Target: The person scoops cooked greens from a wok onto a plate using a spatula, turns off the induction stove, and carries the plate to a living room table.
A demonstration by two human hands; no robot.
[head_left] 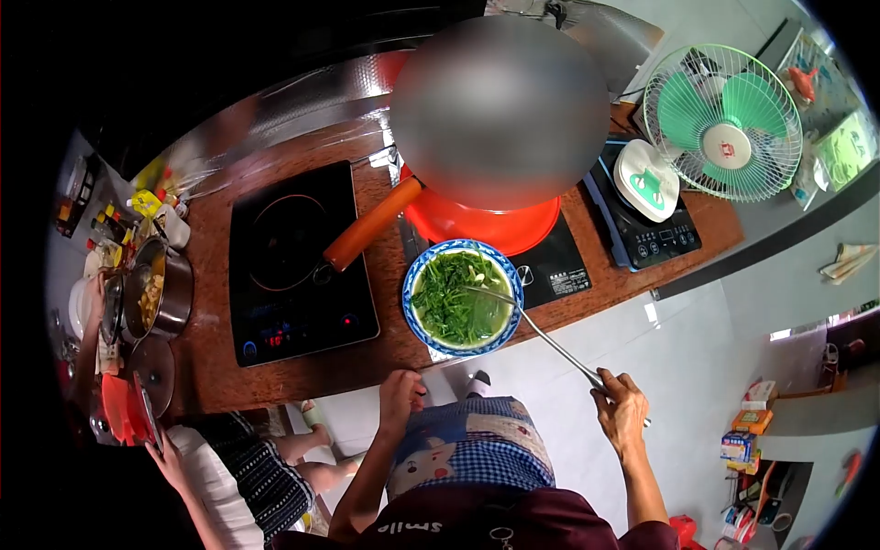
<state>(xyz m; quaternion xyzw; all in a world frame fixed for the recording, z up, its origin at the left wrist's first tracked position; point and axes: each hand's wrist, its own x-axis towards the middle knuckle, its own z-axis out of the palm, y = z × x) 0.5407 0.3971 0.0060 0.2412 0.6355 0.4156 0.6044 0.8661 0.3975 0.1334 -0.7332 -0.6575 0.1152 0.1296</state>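
My right hand is closed around the handle of a long metal cooking utensil. Its far end dips into leafy greens in pale broth, so I cannot tell the shape of its head. The greens fill a blue-and-white patterned bowl at the counter's front edge. My left hand is by the edge, left of the bowl, fingers curled and nothing visible in them. Behind the bowl sits a red pan with an orange-brown handle; a large blurred patch hides much of it.
A lit induction cooker lies left of the bowl. A second cooker with a white-and-green object and a green fan stand right. At left, another person holds a phone-like object near a steel pot.
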